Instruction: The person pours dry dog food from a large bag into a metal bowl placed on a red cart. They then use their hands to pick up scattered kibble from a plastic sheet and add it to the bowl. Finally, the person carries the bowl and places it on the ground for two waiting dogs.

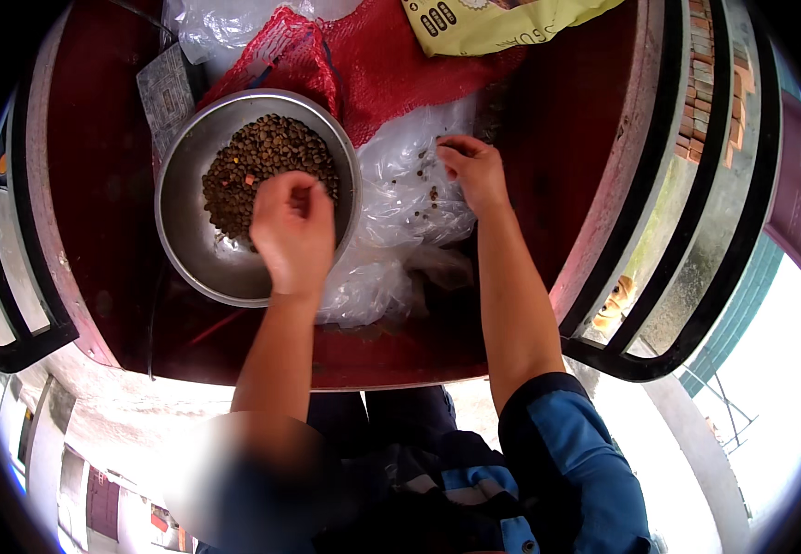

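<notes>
A stainless-steel bowl holds a heap of brown kibble, with a few orange and yellow bits among it. My left hand is over the near side of the heap, its fingers curled in. Whether anything sits between those fingers is hidden. Right of the bowl, a crumpled clear plastic bag lies flat, and several loose kibble pieces are scattered on it. My right hand hovers at the bag's right side, thumb and index finger close together. I cannot make out anything in that pinch.
Behind the bowl lie a red mesh sack, a yellow printed bag and more clear plastic. A grey patterned box stands at the left on the dark red tabletop. Black rails flank the table; a tan dog shows beyond.
</notes>
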{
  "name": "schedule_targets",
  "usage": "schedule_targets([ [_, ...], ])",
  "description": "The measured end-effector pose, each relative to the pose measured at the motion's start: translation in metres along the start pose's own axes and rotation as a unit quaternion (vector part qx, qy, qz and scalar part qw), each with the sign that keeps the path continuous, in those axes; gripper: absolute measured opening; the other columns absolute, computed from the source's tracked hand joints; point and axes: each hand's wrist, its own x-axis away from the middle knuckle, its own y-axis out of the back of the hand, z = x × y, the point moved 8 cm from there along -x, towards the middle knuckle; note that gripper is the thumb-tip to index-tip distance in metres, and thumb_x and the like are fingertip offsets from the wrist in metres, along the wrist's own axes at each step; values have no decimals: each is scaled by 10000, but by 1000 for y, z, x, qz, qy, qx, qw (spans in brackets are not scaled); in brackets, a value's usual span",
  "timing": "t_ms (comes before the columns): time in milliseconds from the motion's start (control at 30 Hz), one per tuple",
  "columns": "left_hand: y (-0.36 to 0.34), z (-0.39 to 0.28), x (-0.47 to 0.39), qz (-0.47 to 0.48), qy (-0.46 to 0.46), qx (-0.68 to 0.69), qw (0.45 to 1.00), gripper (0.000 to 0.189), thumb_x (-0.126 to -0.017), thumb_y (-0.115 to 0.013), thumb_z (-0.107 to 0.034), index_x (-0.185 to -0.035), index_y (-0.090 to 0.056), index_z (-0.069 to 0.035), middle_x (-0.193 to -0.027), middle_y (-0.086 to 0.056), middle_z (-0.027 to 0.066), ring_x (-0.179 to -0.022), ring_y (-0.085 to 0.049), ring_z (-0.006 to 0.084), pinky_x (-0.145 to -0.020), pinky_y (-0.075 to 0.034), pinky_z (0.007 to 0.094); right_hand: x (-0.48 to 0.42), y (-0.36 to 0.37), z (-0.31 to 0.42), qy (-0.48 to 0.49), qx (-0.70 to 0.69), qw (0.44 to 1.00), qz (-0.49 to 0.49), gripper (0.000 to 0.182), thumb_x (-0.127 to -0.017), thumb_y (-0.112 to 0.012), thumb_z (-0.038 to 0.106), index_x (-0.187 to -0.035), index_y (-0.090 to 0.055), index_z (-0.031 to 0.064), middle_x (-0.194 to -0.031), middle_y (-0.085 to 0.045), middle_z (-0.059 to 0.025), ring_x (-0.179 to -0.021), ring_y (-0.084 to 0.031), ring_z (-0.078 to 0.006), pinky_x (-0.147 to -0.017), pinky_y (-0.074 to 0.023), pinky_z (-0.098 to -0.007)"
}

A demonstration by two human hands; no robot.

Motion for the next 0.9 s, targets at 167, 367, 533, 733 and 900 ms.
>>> schedule_targets([
  [167,79,37,-14,13,59,-275,960,135,-746,-632,-87,-867,-620,-26,-808,-583,89,-641,-583,179,-622,-480,305,76,-133,50,214,138,959,122,154,-748,-653,51,-898,-648,22,-796,-616,-83,-661,-583,-183,-594,-469,-266],
  [367,92,34,4,-38,-89,-408,908,186,-754,-628,-59,-938,-631,-37,-938,-554,127,-692,-578,232,-608,-476,316,100,-168,53,287,250,919,98,145,-796,-610,79,-925,-627,14,-920,-593,-140,-690,-606,-230,-639,-499,-288],
  [533,24,-13,26,53,-154,-178,970,129,-759,-591,13,-882,-614,-19,-784,-563,112,-685,-565,261,-592,-469,336,61,-51,-1,80,51,994,-62,116,-829,-576,52,-919,-612,-11,-812,-615,-71,-658,-585,-108,-570,-495,-239],
  [733,-134,9,55,237,-117,-113,958,127,-763,-557,-17,-880,-607,-24,-865,-559,145,-767,-567,327,-689,-471,380,32,42,-42,109,304,915,-243,167,-733,-626,54,-895,-606,20,-822,-595,-99,-733,-584,-205,-667,-470,-304],
  [900,-188,66,42,202,-79,-220,951,161,-739,-569,-15,-898,-585,-34,-878,-551,134,-796,-570,334,-692,-474,395,7,39,-62,128,412,870,-239,218,-704,-648,65,-916,-599,48,-890,-573,-129,-811,-567,-305,-717,-469,-375],
])
